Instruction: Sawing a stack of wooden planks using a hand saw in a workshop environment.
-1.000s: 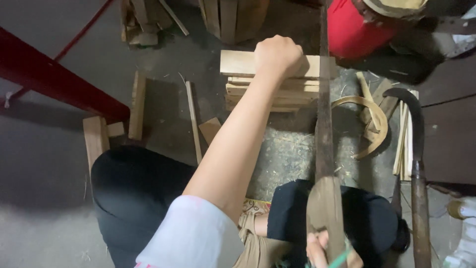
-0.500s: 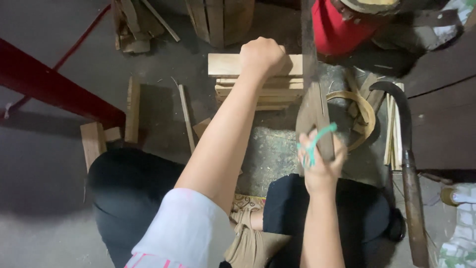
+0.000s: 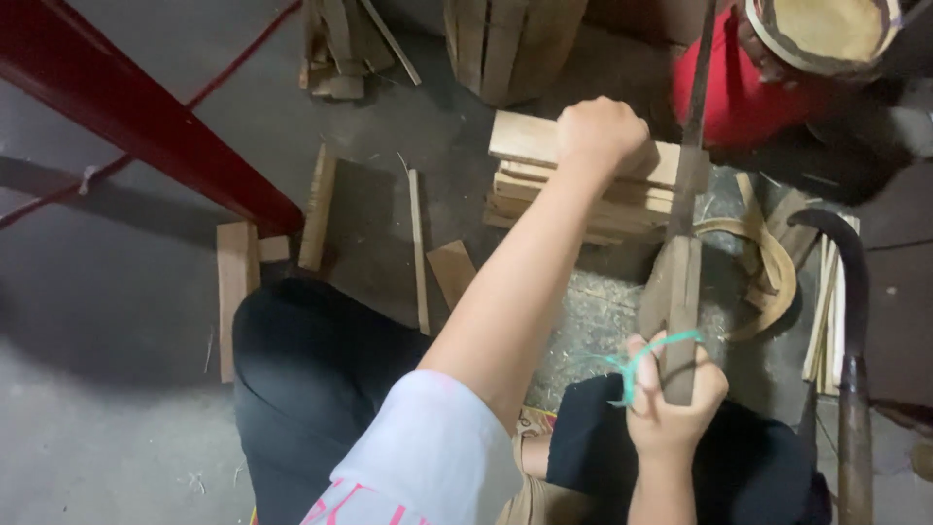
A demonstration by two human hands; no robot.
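My left hand [image 3: 603, 136] is closed in a fist on the top plank of a stack of short wooden planks [image 3: 544, 194] on the floor. Closer to me, my right hand [image 3: 671, 403] grips the wooden handle of a long narrow blade [image 3: 685, 194]. A teal cord [image 3: 637, 360] loops around that handle. The blade points away from me and passes over the right end of the stack. My knees in dark trousers are below both arms.
A red beam [image 3: 146, 117] slants across the upper left. Loose wood offcuts [image 3: 316, 209] lie left of the stack. A curved hooked tool [image 3: 850, 321], a wooden hoop [image 3: 773, 267] and thin slats [image 3: 826, 311] lie at right. Another person in red [image 3: 739, 92] sits beyond.
My right hand has come up from the bottom edge, bringing the blade's handle closer to the stack. My left fist has stayed on the top plank.
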